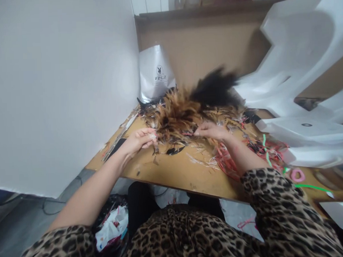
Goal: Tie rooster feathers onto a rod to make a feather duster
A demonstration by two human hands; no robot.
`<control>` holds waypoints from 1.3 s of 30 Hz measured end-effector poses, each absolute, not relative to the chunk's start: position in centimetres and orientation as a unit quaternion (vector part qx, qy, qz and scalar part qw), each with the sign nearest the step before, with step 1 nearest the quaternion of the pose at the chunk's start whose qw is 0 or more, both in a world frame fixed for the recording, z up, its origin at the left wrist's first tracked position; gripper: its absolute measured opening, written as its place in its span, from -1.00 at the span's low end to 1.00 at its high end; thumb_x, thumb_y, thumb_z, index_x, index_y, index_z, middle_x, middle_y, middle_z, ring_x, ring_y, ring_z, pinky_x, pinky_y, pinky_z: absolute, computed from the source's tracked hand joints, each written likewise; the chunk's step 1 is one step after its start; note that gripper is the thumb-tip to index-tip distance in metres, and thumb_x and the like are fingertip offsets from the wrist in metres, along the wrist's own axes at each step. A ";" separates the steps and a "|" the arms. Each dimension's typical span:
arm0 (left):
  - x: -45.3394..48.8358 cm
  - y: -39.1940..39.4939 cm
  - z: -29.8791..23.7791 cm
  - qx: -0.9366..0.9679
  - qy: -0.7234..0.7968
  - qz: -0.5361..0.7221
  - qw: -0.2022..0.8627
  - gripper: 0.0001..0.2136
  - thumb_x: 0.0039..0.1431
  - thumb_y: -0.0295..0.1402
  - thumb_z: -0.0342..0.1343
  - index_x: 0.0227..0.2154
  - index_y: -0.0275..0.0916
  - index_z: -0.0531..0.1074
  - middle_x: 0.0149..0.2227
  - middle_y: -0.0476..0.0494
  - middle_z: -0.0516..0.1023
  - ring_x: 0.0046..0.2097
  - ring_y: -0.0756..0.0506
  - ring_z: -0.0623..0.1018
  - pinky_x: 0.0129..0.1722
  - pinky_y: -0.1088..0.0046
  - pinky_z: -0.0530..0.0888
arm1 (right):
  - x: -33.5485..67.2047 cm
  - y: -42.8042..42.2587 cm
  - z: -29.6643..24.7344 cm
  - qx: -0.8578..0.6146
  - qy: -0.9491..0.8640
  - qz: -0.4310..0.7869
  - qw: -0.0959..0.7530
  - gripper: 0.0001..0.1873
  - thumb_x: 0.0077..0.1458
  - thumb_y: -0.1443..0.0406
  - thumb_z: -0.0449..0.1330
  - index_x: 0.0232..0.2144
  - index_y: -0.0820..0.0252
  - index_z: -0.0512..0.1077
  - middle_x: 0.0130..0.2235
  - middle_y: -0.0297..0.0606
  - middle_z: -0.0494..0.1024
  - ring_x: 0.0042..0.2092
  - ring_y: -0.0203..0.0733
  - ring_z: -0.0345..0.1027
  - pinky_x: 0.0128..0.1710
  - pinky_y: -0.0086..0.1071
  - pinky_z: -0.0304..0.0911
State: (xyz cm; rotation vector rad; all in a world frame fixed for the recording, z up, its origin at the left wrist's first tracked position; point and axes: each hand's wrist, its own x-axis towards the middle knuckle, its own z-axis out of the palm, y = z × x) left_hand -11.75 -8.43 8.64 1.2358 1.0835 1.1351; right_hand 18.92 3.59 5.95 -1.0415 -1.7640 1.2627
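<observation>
I am holding both hands over the light-brown wooden tabletop (162, 168), with a bushy, tan-and-brown feather fringe (179, 115) spreading between them. My left hand (140, 139) is pinching at the left end of that fringe, thumb pressing against the fingers, and a small pale bit with some pink is showing at the tips; I cannot tell exactly what it is. My right hand (210, 131) is pinching the end of a thin, pinkish-red cord (188, 134), which is running along the near edge of the feathers. The fringe is lying in the middle of the tabletop, and a blurred tuft of long black feathers (215, 88) is fanning out behind its right side. A small dark feather (176, 150) is resting just in front.

Behind the feathers, a shiny white bag with a black rabbit logo and the letters PPGZ (157, 74) is standing against the brown back board (213, 43). Beside my right forearm, a tangle of red plastic strings (228, 164) is lying on the wood, with a bright green strip (313, 186) and a pink ring (298, 175) sitting farther right. Large, white, curved casings (299, 62) are rising beyond them.
</observation>
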 end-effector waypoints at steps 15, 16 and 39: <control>-2.8 -5.2 4.5 0.395 0.419 0.614 0.540 -0.64 -0.20 -0.27 0.33 -0.35 -0.31 0.34 -0.55 0.00 0.45 -0.64 0.15 0.25 -0.69 0.65 0.04 | 8.6 -1.5 1.9 -0.326 -0.459 0.659 0.498 -0.72 -0.28 0.15 0.34 -0.52 0.21 0.42 -0.52 -0.36 0.49 -0.47 -0.33 0.31 -0.40 -0.43 0.23; -2.6 -5.0 4.0 0.384 0.430 0.620 0.532 -0.63 -0.21 -0.27 0.32 -0.35 -0.30 0.34 -0.56 0.02 0.44 -0.64 0.15 0.24 -0.69 0.65 0.04 | 8.5 -1.6 1.6 -0.332 -0.441 0.661 0.508 -0.72 -0.28 0.16 0.34 -0.54 0.21 0.41 -0.52 -0.35 0.49 -0.49 -0.34 0.30 -0.42 -0.44 0.22; 2.2 -3.7 -0.1 0.647 0.571 0.493 0.111 -0.67 0.21 -0.49 -0.13 -0.05 -0.28 0.45 -0.19 -0.30 0.51 -0.09 -0.15 0.48 -0.01 0.31 0.38 | 11.3 -1.3 1.0 -0.473 -0.368 0.600 0.530 -0.46 -0.41 0.06 0.41 -0.70 0.12 0.09 -0.75 -0.53 0.10 -0.68 -0.46 -0.15 -0.70 -0.44 -0.25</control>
